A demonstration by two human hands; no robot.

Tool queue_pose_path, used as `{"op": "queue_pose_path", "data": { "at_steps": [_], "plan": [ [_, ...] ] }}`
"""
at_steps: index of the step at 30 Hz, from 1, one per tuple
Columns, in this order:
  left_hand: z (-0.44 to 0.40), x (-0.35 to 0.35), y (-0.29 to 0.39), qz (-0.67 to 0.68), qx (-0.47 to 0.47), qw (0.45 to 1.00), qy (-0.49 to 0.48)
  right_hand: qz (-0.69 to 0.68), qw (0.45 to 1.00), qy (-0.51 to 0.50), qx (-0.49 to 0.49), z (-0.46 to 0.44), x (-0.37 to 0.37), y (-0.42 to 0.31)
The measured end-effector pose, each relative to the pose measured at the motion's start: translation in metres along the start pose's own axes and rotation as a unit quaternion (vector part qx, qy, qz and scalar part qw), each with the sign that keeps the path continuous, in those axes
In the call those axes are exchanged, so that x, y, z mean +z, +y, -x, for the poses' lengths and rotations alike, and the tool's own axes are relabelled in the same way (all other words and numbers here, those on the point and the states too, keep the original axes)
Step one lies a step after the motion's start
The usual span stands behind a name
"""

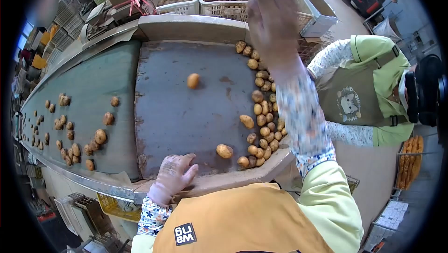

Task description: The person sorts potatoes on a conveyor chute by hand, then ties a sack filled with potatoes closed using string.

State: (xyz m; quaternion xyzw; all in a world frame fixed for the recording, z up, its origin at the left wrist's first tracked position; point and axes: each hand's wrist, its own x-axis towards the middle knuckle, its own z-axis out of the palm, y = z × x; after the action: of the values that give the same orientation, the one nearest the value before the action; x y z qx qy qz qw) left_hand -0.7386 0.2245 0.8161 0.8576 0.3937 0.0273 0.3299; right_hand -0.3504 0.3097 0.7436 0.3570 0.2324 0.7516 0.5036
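Observation:
My left hand (175, 176) rests at the near edge of the grey sorting surface (172, 127), fingers apart and holding nothing. My right hand (274, 20) is stretched out over the far edge, near the crates. It is blurred by motion, and what it holds, if anything, cannot be made out. Potatoes (264, 131) lie heaped along the right end of the surface, partly under my right sleeve. A single potato (193, 81) lies in the middle, and another potato (224, 151) is to the right of my left hand.
On the left, a green conveyor belt (112, 145) carries several potatoes. White crates (172, 8) with potatoes stand beyond the far rim. A person (368, 90) in an apron is at the right end. A yellow crate (119, 211) sits below the near edge.

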Motion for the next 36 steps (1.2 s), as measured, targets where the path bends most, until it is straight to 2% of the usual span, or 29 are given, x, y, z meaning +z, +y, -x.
{"op": "queue_pose_path", "data": {
  "at_steps": [1, 2, 3, 4, 5, 6, 7, 8, 9, 10, 11, 12, 13, 15, 16, 17, 19, 20, 21, 23, 25, 26, 27, 29, 30, 31, 33, 34, 36],
  "plan": [
    [0.003, -0.001, -0.001, -0.001, 0.004, 1.0, -0.002, -0.304, 0.951, -0.006, 0.053, -0.014, 0.006, 0.03],
    [0.005, -0.003, -0.003, -0.01, 0.006, 1.0, 0.008, -0.576, 0.811, -0.012, 0.106, -0.035, 0.014, 0.065],
    [0.004, -0.001, -0.005, -0.011, 0.004, 1.0, 0.022, -0.792, 0.594, -0.007, 0.146, -0.055, 0.022, 0.093],
    [0.004, 0.001, -0.004, -0.004, -0.002, 1.0, 0.025, -0.936, 0.314, -0.002, 0.162, -0.062, 0.021, 0.104],
    [0.005, -0.003, -0.005, -0.003, -0.01, 1.0, 0.021, -0.946, 0.314, 0.007, 0.077, -0.037, -0.007, 0.089],
    [0.007, -0.006, -0.006, -0.006, -0.015, 1.0, 0.015, -0.958, 0.223, -0.152, -0.095, -0.022, -0.015, 0.098],
    [0.009, -0.007, -0.006, -0.005, -0.017, 1.0, 0.01, -0.959, 0.182, -0.204, -0.076, 0.001, -0.032, 0.086],
    [0.01, -0.009, -0.007, -0.004, -0.011, 1.0, 0.006, -0.934, 0.197, -0.29, -0.065, 0.025, -0.053, 0.069],
    [0.01, -0.011, -0.008, -0.004, -0.006, 1.0, 0.004, -0.868, 0.282, -0.383, -0.139, 0.045, -0.074, 0.08],
    [0.009, -0.012, -0.012, -0.004, -0.008, 1.0, 0.003, -0.87, 0.275, -0.358, -0.2, 0.063, -0.086, 0.102],
    [0.011, -0.01, -0.015, -0.002, 0.002, 1.0, 0.013, -0.911, 0.255, -0.272, -0.177, 0.092, -0.11, 0.114],
    [0.014, -0.009, -0.015, -0.001, 0.013, 1.0, 0.018, -0.908, 0.172, -0.272, -0.267, 0.101, -0.114, 0.142],
    [0.017, -0.012, -0.014, -0.001, 0.013, 1.0, 0.005, -0.957, 0.182, -0.133, -0.184, 0.121, -0.124, 0.155],
    [0.015, -0.012, -0.004, -0.026, 0.036, 0.998, -0.034, -0.906, -0.26, -0.275, -0.189, 0.119, -0.1, 0.16],
    [0.012, -0.015, 0.007, -0.006, 0.026, 0.996, -0.086, -0.933, -0.153, -0.315, -0.082, 0.125, -0.093, 0.162],
    [0.009, -0.009, 0.011, -0.004, 0.028, 0.994, -0.105, -0.926, -0.115, -0.328, -0.15, 0.13, -0.081, 0.161],
    [0.004, 0.001, 0.015, 0.105, 0.072, 0.972, -0.198, -0.955, -0.147, -0.145, -0.215, 0.151, -0.102, 0.158],
    [-0.005, -0.004, 0.027, 0.13, 0.051, 0.952, -0.271, -0.949, -0.102, -0.187, -0.232, 0.141, -0.105, 0.167],
    [-0.001, -0.003, 0.027, 0.132, 0.051, 0.95, -0.278, -0.948, -0.123, -0.216, -0.2, 0.136, -0.113, 0.164],
    [0.0, 0.005, 0.024, -0.042, 0.063, 0.985, -0.156, -0.954, -0.182, -0.23, -0.056, 0.121, -0.11, 0.15],
    [0.004, -0.009, 0.019, -0.074, 0.077, 0.993, -0.049, -0.979, 0.026, -0.163, 0.116, 0.112, -0.087, 0.137],
    [0.008, -0.021, 0.018, -0.067, 0.07, 0.995, -0.021, -0.969, 0.09, -0.19, 0.13, 0.115, -0.073, 0.135],
    [0.013, -0.03, 0.012, -0.063, 0.063, 0.996, 0.008, -0.939, 0.133, -0.31, 0.06, 0.128, -0.068, 0.135],
    [0.025, -0.041, -0.005, -0.09, 0.032, 0.995, 0.031, -0.926, 0.132, -0.351, -0.042, 0.163, -0.097, 0.143],
    [0.028, -0.043, -0.014, -0.116, 0.001, 0.992, 0.055, -0.87, 0.176, -0.379, -0.262, 0.144, -0.085, 0.174],
    [0.03, -0.04, -0.022, -0.158, 0.005, 0.984, 0.081, -0.95, 0.146, -0.235, -0.142, 0.164, -0.103, 0.168],
    [0.027, -0.035, -0.022, -0.205, -0.055, 0.976, 0.054, -0.945, -0.187, -0.217, -0.161, 0.143, -0.089, 0.173],
    [0.027, -0.03, -0.021, -0.191, -0.037, 0.98, 0.051, -0.944, -0.187, -0.219, -0.162, 0.144, -0.093, 0.175],
    [0.025, -0.018, -0.01, -0.128, -0.017, 0.991, 0.019, -0.918, -0.153, -0.303, -0.204, 0.15, -0.1, 0.175]
  ]
}}
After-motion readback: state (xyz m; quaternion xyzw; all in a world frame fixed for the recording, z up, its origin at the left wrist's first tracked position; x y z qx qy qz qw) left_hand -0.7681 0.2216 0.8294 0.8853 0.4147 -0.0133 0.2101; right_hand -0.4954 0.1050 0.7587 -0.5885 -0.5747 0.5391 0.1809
